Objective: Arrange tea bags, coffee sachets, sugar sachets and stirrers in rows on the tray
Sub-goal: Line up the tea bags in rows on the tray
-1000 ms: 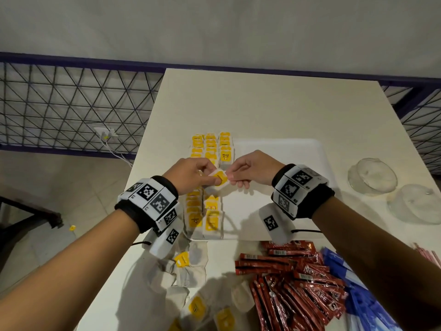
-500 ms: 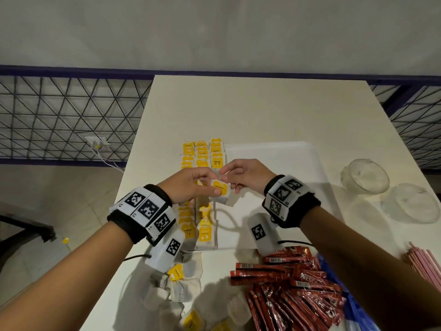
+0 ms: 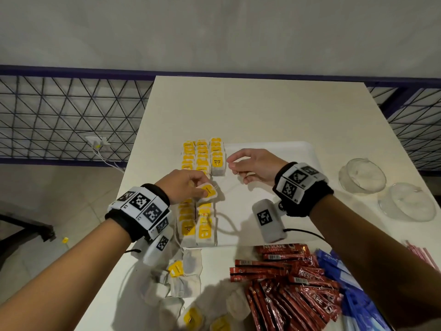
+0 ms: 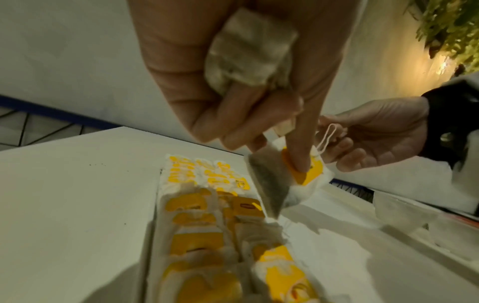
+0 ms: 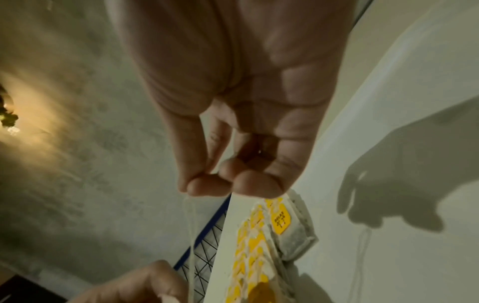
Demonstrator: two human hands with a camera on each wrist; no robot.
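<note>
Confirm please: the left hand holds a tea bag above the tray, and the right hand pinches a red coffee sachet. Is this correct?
One detail is wrong. The right hand pinches no coffee sachet but the thin white string of the tea bag, as the right wrist view shows. The rest stands: the left hand holds the tea bag above the tray.

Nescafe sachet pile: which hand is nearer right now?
Right. The right hand hovers over the tray beyond the Nescafe sachet pile; the left hand sits farther left, pinching a tea bag.

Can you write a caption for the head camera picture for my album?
Left hand holds a tea bag over the tray.
</note>
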